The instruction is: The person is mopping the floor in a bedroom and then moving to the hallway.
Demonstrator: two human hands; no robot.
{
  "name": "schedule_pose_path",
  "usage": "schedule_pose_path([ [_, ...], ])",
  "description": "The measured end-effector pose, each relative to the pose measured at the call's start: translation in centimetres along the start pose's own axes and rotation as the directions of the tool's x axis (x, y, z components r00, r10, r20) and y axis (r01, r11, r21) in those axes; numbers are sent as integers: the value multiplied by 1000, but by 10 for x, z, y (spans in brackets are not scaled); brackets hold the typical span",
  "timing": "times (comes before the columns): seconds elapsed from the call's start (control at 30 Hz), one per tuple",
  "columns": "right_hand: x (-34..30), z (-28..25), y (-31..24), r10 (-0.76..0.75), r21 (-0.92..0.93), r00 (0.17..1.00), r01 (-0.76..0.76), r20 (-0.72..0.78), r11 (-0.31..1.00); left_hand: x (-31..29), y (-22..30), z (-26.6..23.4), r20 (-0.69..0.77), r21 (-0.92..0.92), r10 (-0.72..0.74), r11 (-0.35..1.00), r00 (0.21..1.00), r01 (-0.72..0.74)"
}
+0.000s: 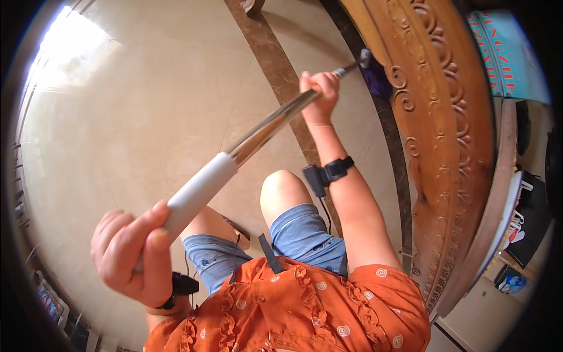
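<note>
A mop (pixel 272 129) with a shiny metal pole and a thick white grip slants across the view, from low left to far right. My left hand (pixel 126 252) is closed round the near end of the white grip. Farther along, my right hand (pixel 321 97) is wrapped round the metal pole, close to a grey joint. Past that joint, a dark purple, blurred mop head (pixel 378 79) lies at the foot of the carved wooden furniture (pixel 434 117), which partly hides it.
Pale floor tiles (pixel 146 100) spread out on the left, crossed by brown marble strips (pixel 281 64). On the right, behind the carved wood, are a turquoise bag (pixel 513 56) and a black bag (pixel 528 223). Bright light falls on the floor at upper left.
</note>
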State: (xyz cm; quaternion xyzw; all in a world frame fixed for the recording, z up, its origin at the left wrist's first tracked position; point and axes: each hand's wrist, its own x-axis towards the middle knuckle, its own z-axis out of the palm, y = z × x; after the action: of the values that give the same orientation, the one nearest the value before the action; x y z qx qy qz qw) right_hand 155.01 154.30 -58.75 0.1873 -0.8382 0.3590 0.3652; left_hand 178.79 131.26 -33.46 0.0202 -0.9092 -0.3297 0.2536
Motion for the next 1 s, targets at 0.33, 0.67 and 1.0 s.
schedule_pose_path([
  [0.33,63,-14,-91,-37,295,929,-79,368,952,6,61,-80,-442,-137,-417,907,794,399],
  [0.67,7,-212,-82,259,38,816,-325,517,945,48,106,-84,261,-208,-620,712,740,670],
  [1.0,-205,-477,-56,879,-546,177,-724,443,421,-68,220,61,961,81,-140,967,238,240],
])
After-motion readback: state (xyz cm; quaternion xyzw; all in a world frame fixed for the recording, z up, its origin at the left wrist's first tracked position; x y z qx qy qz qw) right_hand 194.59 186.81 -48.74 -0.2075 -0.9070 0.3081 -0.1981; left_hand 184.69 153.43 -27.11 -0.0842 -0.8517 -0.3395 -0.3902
